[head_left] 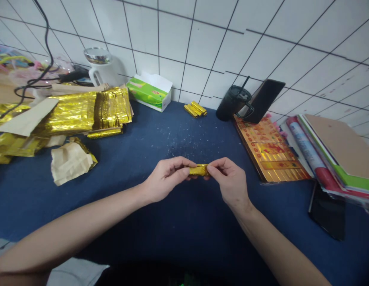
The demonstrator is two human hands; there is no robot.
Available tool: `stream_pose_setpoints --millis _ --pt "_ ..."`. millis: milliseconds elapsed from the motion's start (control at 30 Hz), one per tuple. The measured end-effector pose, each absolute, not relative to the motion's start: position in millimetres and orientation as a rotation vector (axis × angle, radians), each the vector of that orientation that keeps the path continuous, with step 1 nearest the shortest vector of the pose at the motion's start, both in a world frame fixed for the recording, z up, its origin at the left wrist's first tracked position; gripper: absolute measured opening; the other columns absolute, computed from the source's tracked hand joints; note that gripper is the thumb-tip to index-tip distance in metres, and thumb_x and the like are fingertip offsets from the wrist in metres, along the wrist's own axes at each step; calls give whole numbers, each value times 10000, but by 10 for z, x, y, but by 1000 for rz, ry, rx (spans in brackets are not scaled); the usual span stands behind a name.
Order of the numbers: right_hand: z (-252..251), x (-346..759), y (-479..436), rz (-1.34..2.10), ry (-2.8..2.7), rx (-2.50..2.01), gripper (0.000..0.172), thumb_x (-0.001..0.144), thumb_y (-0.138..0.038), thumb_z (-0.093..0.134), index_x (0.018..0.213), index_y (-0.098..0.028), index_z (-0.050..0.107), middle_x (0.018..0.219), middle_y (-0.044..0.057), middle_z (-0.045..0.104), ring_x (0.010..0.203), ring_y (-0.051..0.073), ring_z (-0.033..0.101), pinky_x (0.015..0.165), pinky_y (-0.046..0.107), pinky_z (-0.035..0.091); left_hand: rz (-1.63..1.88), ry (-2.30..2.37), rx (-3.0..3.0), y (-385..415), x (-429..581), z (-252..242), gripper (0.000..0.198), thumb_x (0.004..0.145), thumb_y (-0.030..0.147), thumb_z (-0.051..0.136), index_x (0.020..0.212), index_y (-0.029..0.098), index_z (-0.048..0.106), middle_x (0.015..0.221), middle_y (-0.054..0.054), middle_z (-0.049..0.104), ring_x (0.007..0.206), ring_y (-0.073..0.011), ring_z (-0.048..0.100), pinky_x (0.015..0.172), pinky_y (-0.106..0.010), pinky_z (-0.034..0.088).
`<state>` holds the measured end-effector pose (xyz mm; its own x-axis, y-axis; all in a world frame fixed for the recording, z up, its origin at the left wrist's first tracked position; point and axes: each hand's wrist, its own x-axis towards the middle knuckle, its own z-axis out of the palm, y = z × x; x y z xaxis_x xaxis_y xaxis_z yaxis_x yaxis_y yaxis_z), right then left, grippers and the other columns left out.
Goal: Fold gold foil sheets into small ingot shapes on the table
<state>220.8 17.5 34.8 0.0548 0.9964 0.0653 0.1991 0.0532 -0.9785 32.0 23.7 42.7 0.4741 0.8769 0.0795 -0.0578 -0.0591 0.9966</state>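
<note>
Between my two hands, over the blue tabletop (160, 135), is a small gold foil roll (198, 170). My left hand (166, 176) pinches its left end between thumb and fingers. The right end is gripped by the thumb and fingers of my right hand (229, 180). Some fingertips show beneath the roll; the rest are hidden behind it. Farther back, near the wall, lie a few similar gold rolls (195, 109) in a small pile. A large stack of gold foil sheets (71, 113) spreads over the left side.
A crumpled paper piece (70, 163) lies at left. Along the wall stand a white mug (103, 73), a green tissue pack (150, 93) and a dark cup (232, 105) beside a propped tablet (266, 99). Right are a gold-red packet (270, 155), stacked books (339, 147) and a black phone (327, 212).
</note>
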Motion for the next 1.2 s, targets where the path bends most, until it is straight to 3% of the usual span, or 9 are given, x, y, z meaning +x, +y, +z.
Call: stream_pose_setpoints --millis 133,367,533,700,1033,1200 --pt "346 2191 153 983 -1350 -1341 108 731 -259 630 702 -178 564 620 -14 612 517 115 586 535 258 493 948 890 1482 213 364 399 199 760 265 607 921 148 597 862 -44 659 736 -136 620 692 -251 502" --pt "357 2156 120 925 -1338 -1318 85 724 -234 627 722 -186 556 643 -21 601 514 106 587 523 249 496 1001 933 1491 210 409 353 115 824 183 499 931 165 536 773 -2 651 692 -103 628 655 -207 503" --pt "395 2168 141 990 -1337 -1270 209 723 -226 619 930 -197 606 671 -29 606 537 112 598 568 278 522 992 946 1513 216 398 360 151 831 164 476 976 169 519 838 -8 656 724 -107 635 687 -221 514" --pt "415 2205 162 1063 -1388 -1333 78 737 -237 612 777 -175 637 601 -13 631 521 122 600 579 283 515 979 971 1591 249 371 345 172 840 158 463 990 171 545 851 -5 645 721 -97 629 685 -210 513" --pt "403 2138 70 861 -1698 -1262 83 790 -182 542 768 -189 621 677 -17 620 572 103 593 577 242 495 893 958 1559 249 406 445 185 755 236 612 926 166 618 839 -6 678 769 -124 639 725 -230 506" --pt "386 2083 24 844 -1724 -1233 81 797 -182 535 790 -200 614 708 -12 617 625 114 600 623 263 504 803 1034 1586 224 437 455 99 792 217 548 735 165 611 660 27 625 591 -77 576 558 -183 459"
